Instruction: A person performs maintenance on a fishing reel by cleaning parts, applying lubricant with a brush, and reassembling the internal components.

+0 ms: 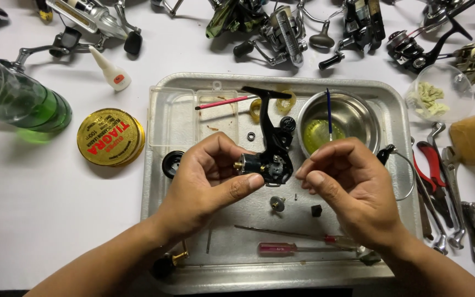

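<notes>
A black metal fishing-reel body [273, 148] is held over the middle of a shallow silver metal tray [399, 132], gripped between the thumb and curled fingers of the left hand [207, 179]. Just right of it, the right hand [350, 184] is pinched nearly closed; whether anything is held cannot be told. A round steel bowl [353, 113] of yellow liquid sits farther back.

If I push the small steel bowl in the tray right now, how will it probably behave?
The steel bowl looks thin and shiny, so it probably slides easily on the metal tray. It holds yellowish liquid, which could slosh or spill. The thin blue tool leaning inside it may swing or fall out.
</notes>
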